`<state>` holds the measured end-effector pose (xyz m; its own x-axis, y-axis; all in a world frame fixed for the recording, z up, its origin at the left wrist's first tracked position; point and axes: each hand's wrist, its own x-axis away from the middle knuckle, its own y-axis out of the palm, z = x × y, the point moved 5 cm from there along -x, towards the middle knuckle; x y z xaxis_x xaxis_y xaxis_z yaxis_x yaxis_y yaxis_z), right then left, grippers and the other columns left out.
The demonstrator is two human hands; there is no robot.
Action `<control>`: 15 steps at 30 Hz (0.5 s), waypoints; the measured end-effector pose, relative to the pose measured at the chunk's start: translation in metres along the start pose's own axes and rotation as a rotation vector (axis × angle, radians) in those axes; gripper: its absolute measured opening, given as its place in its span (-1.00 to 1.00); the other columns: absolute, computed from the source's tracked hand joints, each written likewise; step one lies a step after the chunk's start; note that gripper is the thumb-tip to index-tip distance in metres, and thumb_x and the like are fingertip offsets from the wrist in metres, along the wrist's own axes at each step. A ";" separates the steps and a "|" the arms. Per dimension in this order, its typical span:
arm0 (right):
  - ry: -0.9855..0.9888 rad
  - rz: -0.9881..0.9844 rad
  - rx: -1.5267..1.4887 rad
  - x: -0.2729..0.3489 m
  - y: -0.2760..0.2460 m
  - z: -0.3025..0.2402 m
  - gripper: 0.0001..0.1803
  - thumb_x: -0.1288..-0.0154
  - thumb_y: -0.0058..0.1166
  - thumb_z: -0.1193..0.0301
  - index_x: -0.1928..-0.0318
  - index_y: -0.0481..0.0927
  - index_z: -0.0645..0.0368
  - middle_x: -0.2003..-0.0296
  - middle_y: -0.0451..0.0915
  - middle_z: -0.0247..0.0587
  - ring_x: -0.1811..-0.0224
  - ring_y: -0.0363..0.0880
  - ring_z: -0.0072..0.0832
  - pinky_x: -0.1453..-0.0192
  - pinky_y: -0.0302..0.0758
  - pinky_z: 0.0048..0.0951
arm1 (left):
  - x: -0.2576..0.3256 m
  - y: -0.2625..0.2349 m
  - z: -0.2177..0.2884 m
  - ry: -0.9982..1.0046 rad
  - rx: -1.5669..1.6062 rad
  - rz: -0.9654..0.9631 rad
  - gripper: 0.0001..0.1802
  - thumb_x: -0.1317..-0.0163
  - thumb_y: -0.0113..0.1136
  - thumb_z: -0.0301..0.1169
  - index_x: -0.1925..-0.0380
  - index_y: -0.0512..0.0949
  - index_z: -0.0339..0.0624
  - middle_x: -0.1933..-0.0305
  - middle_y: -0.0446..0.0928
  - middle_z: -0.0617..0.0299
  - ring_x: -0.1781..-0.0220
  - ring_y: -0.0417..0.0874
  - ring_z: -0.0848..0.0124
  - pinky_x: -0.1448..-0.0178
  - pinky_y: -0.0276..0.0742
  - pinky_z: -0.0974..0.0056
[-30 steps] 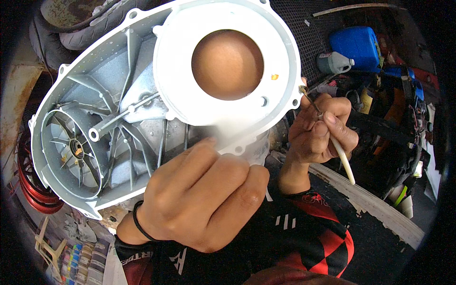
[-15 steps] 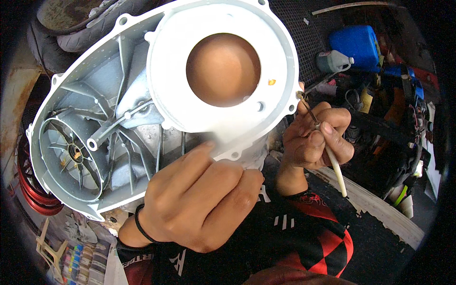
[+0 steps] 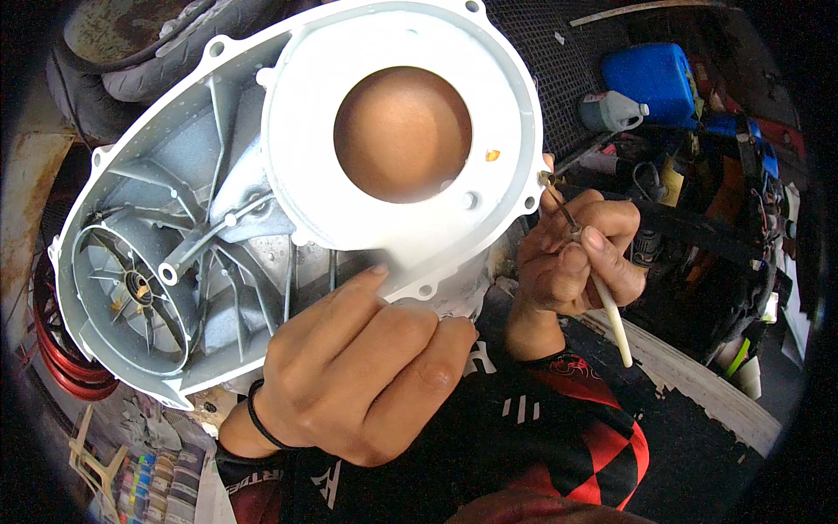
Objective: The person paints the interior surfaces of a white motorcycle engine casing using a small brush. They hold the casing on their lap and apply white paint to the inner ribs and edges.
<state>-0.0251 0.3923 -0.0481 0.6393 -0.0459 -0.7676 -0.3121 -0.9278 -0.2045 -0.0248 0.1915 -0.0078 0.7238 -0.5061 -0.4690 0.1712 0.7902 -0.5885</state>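
A large grey-white metal engine casing (image 3: pixel 384 225), ribbed inside and with a big round opening, fills the upper left and middle. At its lower rim my left hand (image 3: pixel 358 375), with a black band at the wrist, is closed on the casing; the fingertips are partly hidden. My right hand (image 3: pixel 580 258) pinches a slim tool (image 3: pixel 611 319) with a cream handle and a thin dark shaft. The shaft's tip meets the casing's right edge, by a small lug; I cannot make out the tip's shape. A small orange-brown fleck (image 3: pixel 492 155) marks the casing's pale face.
Behind the casing at upper left are dark tyres (image 3: pixel 131 74), with a red wheel rim (image 3: pixel 65 349) below. A blue jerrycan (image 3: pixel 650 83) and a translucent jug (image 3: pixel 615 112) stand at upper right, above cluttered parts. Several coloured containers (image 3: pixel 161 480) sit at lower left.
The casing has shifted slightly left and a little down, and both hands have moved slightly left with it. The tool's tip stays at the casing's right edge.
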 end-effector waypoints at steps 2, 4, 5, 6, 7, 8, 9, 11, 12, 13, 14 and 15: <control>-0.088 -0.006 0.097 -0.005 0.003 0.000 -0.81 -0.42 0.03 0.46 0.01 0.41 0.12 0.36 0.32 -0.12 0.57 0.33 -0.63 0.17 0.75 -0.22 | 0.000 -0.001 0.000 -0.002 -0.002 0.002 -0.80 0.07 0.46 -0.51 0.40 0.65 -0.18 0.48 0.50 0.25 0.51 0.61 0.37 0.17 0.73 0.11; -0.126 -0.016 0.142 -0.006 0.004 -0.001 -0.81 -0.41 0.01 0.49 0.01 0.42 0.15 0.40 0.33 -0.11 0.59 0.33 -0.65 0.27 0.76 -0.35 | 0.000 -0.001 0.000 -0.001 0.004 -0.006 -0.80 0.06 0.46 -0.51 0.40 0.64 -0.18 0.47 0.50 0.25 0.51 0.61 0.37 0.17 0.73 0.11; -0.121 -0.024 0.136 -0.006 0.004 -0.001 -0.81 -0.41 0.00 0.51 0.00 0.41 0.15 0.40 0.34 -0.11 0.59 0.34 -0.64 0.26 0.77 -0.34 | 0.000 -0.001 -0.001 0.005 0.004 -0.003 -0.80 0.06 0.46 -0.51 0.40 0.64 -0.18 0.47 0.50 0.24 0.51 0.61 0.37 0.18 0.73 0.11; -0.120 -0.027 0.124 -0.006 0.005 -0.002 -0.81 -0.41 0.00 0.51 0.01 0.41 0.15 0.40 0.34 -0.11 0.59 0.34 -0.64 0.26 0.77 -0.34 | 0.001 -0.001 -0.001 0.008 0.004 0.002 -0.81 0.05 0.46 -0.50 0.40 0.64 -0.18 0.47 0.50 0.24 0.51 0.61 0.36 0.18 0.73 0.11; -0.120 -0.030 0.111 -0.006 0.006 -0.002 -0.82 -0.41 -0.01 0.51 0.01 0.41 0.15 0.40 0.34 -0.11 0.59 0.34 -0.64 0.25 0.77 -0.33 | 0.002 -0.001 -0.001 0.012 0.004 0.006 -0.81 0.04 0.46 -0.50 0.39 0.64 -0.19 0.46 0.50 0.24 0.51 0.60 0.36 0.18 0.73 0.11; -0.123 -0.026 0.095 -0.006 0.006 -0.001 -0.82 -0.42 -0.02 0.50 0.01 0.41 0.14 0.39 0.34 -0.11 0.59 0.34 -0.64 0.24 0.77 -0.32 | 0.002 -0.002 -0.002 0.011 0.009 0.007 -0.81 0.03 0.46 -0.49 0.39 0.65 -0.19 0.47 0.50 0.24 0.51 0.60 0.36 0.18 0.73 0.10; -0.106 -0.003 0.054 -0.004 0.004 0.001 -0.83 -0.42 -0.03 0.48 0.01 0.41 0.14 0.39 0.34 -0.12 0.59 0.34 -0.64 0.24 0.77 -0.32 | 0.002 -0.001 -0.002 0.015 0.012 0.000 -0.82 0.02 0.46 -0.49 0.39 0.65 -0.19 0.47 0.49 0.23 0.52 0.60 0.35 0.19 0.73 0.10; -0.053 0.058 -0.057 -0.001 0.000 0.005 -0.85 -0.44 -0.05 0.45 0.03 0.41 0.14 0.40 0.34 -0.13 0.60 0.33 -0.65 0.23 0.77 -0.30 | 0.002 0.003 -0.003 0.018 0.005 -0.010 -0.83 0.00 0.45 -0.47 0.40 0.65 -0.20 0.47 0.49 0.23 0.52 0.60 0.35 0.19 0.74 0.10; -0.019 0.080 -0.119 -0.004 0.000 0.004 -0.85 -0.44 -0.06 0.43 0.03 0.41 0.13 0.40 0.33 -0.14 0.60 0.32 -0.66 0.23 0.77 -0.29 | 0.003 0.001 -0.003 0.015 0.006 -0.001 -0.84 -0.01 0.45 -0.46 0.40 0.65 -0.20 0.47 0.48 0.23 0.52 0.60 0.35 0.19 0.74 0.10; -0.012 0.057 -0.135 -0.003 -0.003 0.007 -0.84 -0.46 -0.09 0.37 0.06 0.41 0.14 0.42 0.32 -0.18 0.62 0.29 -0.68 0.19 0.77 -0.27 | 0.004 -0.001 -0.002 0.013 0.007 0.007 -0.84 -0.03 0.45 -0.45 0.40 0.66 -0.20 0.48 0.48 0.23 0.52 0.60 0.35 0.19 0.74 0.11; 0.034 0.064 -0.167 -0.006 -0.003 0.007 -0.83 -0.45 -0.03 0.35 0.07 0.41 0.15 0.42 0.33 -0.17 0.62 0.28 -0.66 0.34 0.63 -0.39 | 0.005 -0.002 -0.003 0.008 0.004 0.032 -0.85 0.00 0.41 -0.44 0.39 0.66 -0.18 0.49 0.47 0.26 0.50 0.60 0.35 0.19 0.73 0.15; 0.080 0.082 -0.203 -0.006 -0.005 0.008 -0.80 -0.44 0.04 0.33 0.07 0.41 0.16 0.42 0.35 -0.16 0.63 0.27 -0.65 0.49 0.49 -0.52 | 0.006 -0.001 -0.003 0.005 -0.006 0.050 -0.84 0.02 0.37 -0.42 0.39 0.66 -0.16 0.51 0.47 0.30 0.49 0.60 0.34 0.19 0.71 0.19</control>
<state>-0.0331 0.4004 -0.0474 0.6738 -0.1458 -0.7244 -0.2224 -0.9749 -0.0107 -0.0226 0.1863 -0.0121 0.7278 -0.4678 -0.5015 0.1305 0.8124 -0.5683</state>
